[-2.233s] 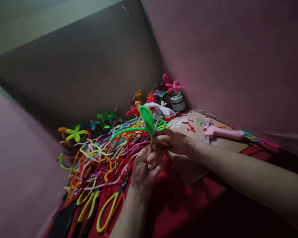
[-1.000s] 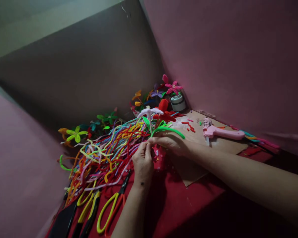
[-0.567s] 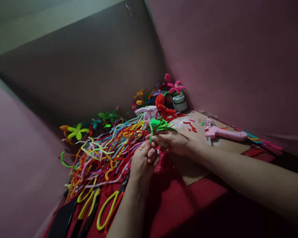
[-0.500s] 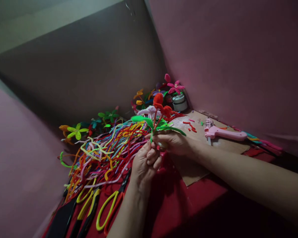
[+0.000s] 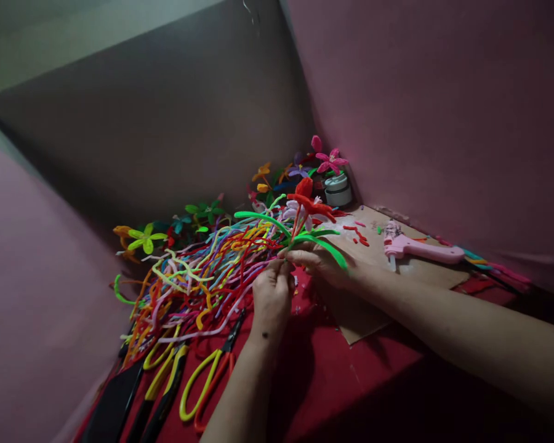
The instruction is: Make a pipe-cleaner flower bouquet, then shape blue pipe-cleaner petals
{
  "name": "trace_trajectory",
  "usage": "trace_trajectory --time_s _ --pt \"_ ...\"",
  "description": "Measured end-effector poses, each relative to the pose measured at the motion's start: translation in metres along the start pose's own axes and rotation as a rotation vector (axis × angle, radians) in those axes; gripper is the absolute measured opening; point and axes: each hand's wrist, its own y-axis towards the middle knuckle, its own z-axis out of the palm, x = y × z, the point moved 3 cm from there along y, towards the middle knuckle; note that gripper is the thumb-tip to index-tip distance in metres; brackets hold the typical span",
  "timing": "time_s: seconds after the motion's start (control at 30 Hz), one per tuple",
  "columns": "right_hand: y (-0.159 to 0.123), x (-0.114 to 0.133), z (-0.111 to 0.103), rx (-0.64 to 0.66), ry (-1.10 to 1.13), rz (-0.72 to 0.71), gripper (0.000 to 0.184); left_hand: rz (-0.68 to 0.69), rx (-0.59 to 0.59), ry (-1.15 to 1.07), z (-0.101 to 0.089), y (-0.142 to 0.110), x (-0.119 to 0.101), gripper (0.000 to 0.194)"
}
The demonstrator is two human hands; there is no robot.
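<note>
A pipe-cleaner flower [image 5: 308, 202] with red petals, a red bud and long green leaves stands up from between my two hands. My left hand [image 5: 272, 295] is closed, its thumb and fingers pinching the lower stem. Just above and to the right, my right hand [image 5: 321, 261] also pinches the stem, below the spot where the leaves spread. One leaf arches left, and others hang over the right hand. The stem's lower end is hidden by my fingers. A pale pink flower [image 5: 292, 212] shows behind the red one.
Loose pipe cleaners [image 5: 189, 277] lie heaped left of my hands. Scissors [image 5: 216, 369], pliers [image 5: 166, 375] and a dark flat object [image 5: 113, 403] are nearer. A pink glue gun [image 5: 410, 246] rests on a brown board [image 5: 425, 274]. Finished flowers [image 5: 145, 239] and a white jar [image 5: 338, 189] stand behind.
The flower has turned in my hands, so its petals and leaves face differently. My left hand has rolled, now showing its back. The view has shifted slightly.
</note>
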Motion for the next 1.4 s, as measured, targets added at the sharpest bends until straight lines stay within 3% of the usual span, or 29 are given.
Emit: trace_trajectory --time_s 0.1,0.2,0.3,0.5,0.6,0.67,0.8,0.9,1.0,1.23,1.4 --pt "-0.001 -0.002 0.005 0.041 0.073 0.046 0.023 -0.177 0.112 -0.390 0.002 0.001 0.001 0.024" --pt "-0.003 -0.001 0.006 0.047 0.075 0.115 0.025 -0.255 0.190 -0.666 0.002 0.003 0.000 0.019" --pt "-0.003 0.003 0.003 0.034 0.116 0.134 0.020 -0.315 0.270 -0.847 0.004 0.002 -0.001 0.014" --pt "0.002 -0.009 0.005 0.104 0.424 0.171 0.015 -0.403 0.409 -1.082 0.010 -0.008 -0.003 0.018" --pt "0.003 -0.012 0.007 0.135 0.492 0.158 0.015 -0.380 0.465 -1.053 0.012 -0.010 -0.006 0.016" --pt "0.003 -0.012 0.007 0.138 0.475 0.125 0.017 -0.309 0.441 -0.880 0.011 -0.008 -0.007 0.021" --pt "0.002 -0.008 0.006 0.090 0.330 0.090 0.024 -0.066 0.216 -0.290 0.004 0.000 -0.006 0.034" --pt "0.002 -0.005 0.005 -0.011 0.190 0.058 0.022 -0.022 0.091 -0.099 0.002 0.002 -0.002 0.030" --pt "0.002 -0.007 0.008 0.006 0.155 0.066 0.025 -0.067 0.095 -0.170 0.002 0.003 0.002 0.024" --pt "-0.003 0.004 0.010 -0.024 0.100 0.068 0.024 -0.222 0.230 -0.573 0.008 0.004 0.010 0.023" --pt "-0.005 0.011 0.012 0.016 0.082 0.063 0.023 -0.174 0.219 -0.538 0.007 0.003 0.009 0.022"
